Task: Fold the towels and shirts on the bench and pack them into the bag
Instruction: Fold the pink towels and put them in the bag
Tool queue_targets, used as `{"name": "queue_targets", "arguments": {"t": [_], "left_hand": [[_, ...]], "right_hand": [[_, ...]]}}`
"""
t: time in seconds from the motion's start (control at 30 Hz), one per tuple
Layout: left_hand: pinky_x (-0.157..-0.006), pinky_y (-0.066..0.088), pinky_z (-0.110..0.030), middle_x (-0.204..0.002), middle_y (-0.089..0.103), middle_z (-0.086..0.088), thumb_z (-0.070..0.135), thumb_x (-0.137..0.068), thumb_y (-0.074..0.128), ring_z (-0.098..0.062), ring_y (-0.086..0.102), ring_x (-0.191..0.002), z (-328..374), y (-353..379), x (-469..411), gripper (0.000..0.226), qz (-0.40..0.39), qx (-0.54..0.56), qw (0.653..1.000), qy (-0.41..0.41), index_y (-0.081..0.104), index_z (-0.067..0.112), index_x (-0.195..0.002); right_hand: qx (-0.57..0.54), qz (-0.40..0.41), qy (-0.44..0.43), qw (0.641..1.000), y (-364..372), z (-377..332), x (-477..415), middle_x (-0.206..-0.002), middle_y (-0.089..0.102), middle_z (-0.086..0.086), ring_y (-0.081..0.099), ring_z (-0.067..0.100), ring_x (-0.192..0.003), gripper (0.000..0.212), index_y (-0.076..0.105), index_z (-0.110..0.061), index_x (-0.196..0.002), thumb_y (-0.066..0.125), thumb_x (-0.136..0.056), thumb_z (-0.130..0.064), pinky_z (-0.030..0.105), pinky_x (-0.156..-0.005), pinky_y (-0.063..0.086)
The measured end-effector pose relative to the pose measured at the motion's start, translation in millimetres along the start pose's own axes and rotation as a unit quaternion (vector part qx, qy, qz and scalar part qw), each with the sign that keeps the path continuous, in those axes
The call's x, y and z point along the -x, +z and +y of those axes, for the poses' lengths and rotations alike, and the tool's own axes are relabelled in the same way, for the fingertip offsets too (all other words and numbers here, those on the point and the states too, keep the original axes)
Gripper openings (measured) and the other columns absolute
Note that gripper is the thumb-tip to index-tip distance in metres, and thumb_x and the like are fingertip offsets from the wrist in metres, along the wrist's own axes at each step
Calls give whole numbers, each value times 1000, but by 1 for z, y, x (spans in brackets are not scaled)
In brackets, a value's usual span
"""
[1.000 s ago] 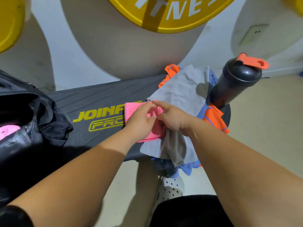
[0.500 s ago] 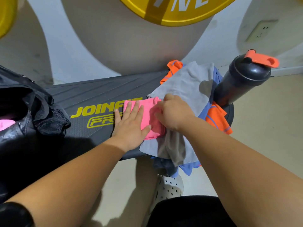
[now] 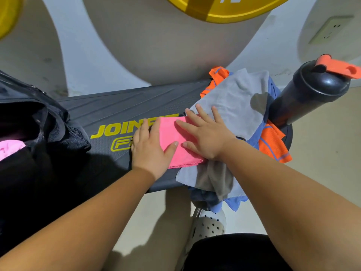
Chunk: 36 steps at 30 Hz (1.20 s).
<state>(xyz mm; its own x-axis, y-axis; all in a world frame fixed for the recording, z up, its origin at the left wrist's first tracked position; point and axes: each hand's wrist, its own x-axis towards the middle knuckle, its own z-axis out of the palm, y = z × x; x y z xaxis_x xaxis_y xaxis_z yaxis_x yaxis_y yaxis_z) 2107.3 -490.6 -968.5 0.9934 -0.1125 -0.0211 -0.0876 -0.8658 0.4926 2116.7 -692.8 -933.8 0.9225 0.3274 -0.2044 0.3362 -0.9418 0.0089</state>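
Observation:
A folded pink towel [image 3: 175,141] lies on the black bench [image 3: 121,108], partly on top of a grey towel [image 3: 232,102]. My left hand [image 3: 150,149] lies flat with straight fingers on the pink towel's left edge and the bench. My right hand [image 3: 207,133] presses flat with spread fingers on the towel's right side and the grey towel. Under the grey towel lie a blue garment [image 3: 256,135] and an orange shirt [image 3: 271,145]. The open black bag [image 3: 35,122] stands at the left with a pink item [image 3: 9,147] inside.
A black shaker bottle [image 3: 308,92] with an orange cap stands at the bench's right end, beside the pile. Yellow weight plates [image 3: 224,8] lean on the wall behind. My white perforated shoe [image 3: 207,225] is on the floor below the bench.
Both hands have gone from pinching the pink towel's fold to lying flat on it. The right hand has opened and spread its fingers over the towel.

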Motion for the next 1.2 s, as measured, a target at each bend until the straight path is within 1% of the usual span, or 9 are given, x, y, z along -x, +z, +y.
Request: {"name": "queue_targets", "arguments": {"t": [0.07, 0.2, 0.37, 0.47, 0.6, 0.77, 0.93, 1.03, 1.2], "left_hand": [[-112, 28, -47, -148, 41, -8, 72, -76, 62, -32, 33, -136, -2, -4, 4, 93, 3, -24, 999, -36, 33, 20, -148], [-99, 40, -43, -115, 59, -2, 77, -62, 69, -28, 48, -115, -7, -6, 7, 73, -16, -49, 994, -94, 59, 21, -109], [-75, 49, -43, -76, 65, -6, 63, -66, 78, -30, 59, -80, -4, -11, 0, 52, -62, 33, 990, -121, 55, 16, -65], [-71, 52, -45, -71, 67, -10, 44, -70, 84, -32, 62, -75, -7, -16, -5, 43, -74, 82, 985, -131, 63, 6, -70], [-65, 47, -34, -67, 58, 3, 28, -73, 84, -25, 58, -69, -23, -31, -18, 28, -100, 112, 981, -126, 57, 18, -70], [-61, 37, -26, -72, 64, 9, 15, -71, 75, -20, 62, -75, -49, -68, -54, 19, -90, 60, 993, -43, 61, 25, -78], [-89, 50, -37, -101, 67, 3, 37, -65, 77, -23, 61, -99, -56, -78, -75, 43, -65, 16, 997, -37, 65, 29, -105], [-99, 46, -43, -120, 59, -2, 54, -60, 80, -29, 52, -117, -59, -74, -66, 69, -115, -35, 992, -31, 59, 30, -121], [-88, 42, -37, -117, 57, -4, 53, -59, 85, -30, 51, -115, -58, -77, -61, 72, -139, -91, 986, 0, 60, 30, -122]], "right_hand": [[-5, -16, -8, 1000, 1, -5, -7, -167, -3, 4, -9, 29, -153, 64, 11, -46, -155, 32, -97, -63, 59, -118, -8], [-33, -29, -21, 999, 0, -13, -23, -167, 1, 3, -3, 27, -153, 58, 17, -48, -153, 37, -99, -55, 56, -119, -5], [-60, -39, -41, 997, -8, -17, -41, -165, 15, 1, 12, 26, -152, 71, 12, -49, -153, 48, -93, -61, 51, -121, 2], [-52, -33, -50, 997, -8, -18, -45, -153, 37, 3, 32, 29, -141, 81, 12, -47, -154, 53, -87, -66, 48, -117, 13], [-100, -29, 10, 994, -17, -22, -43, -134, 51, 6, 44, 32, -127, 84, 15, -47, -154, 58, -84, -67, 43, -105, 31], [-235, -62, 44, 969, -21, -41, -42, -135, 58, 3, 55, 28, -121, 76, 44, -22, -145, 69, -82, -58, 32, -93, 42], [-186, -15, 133, 973, -24, -56, -45, -127, 61, 5, 57, 29, -117, 58, 54, -25, -130, 65, -84, -57, 37, -91, 46], [-169, 33, 146, 974, -22, -66, -54, -131, 51, 5, 49, 31, -123, 80, 41, -26, -139, 68, -76, -66, 43, -98, 43], [-173, -14, 92, 980, -8, -67, -68, -139, 47, 3, 41, 31, -126, 101, 27, -29, -153, 76, -71, -62, 47, -106, 36]]}}
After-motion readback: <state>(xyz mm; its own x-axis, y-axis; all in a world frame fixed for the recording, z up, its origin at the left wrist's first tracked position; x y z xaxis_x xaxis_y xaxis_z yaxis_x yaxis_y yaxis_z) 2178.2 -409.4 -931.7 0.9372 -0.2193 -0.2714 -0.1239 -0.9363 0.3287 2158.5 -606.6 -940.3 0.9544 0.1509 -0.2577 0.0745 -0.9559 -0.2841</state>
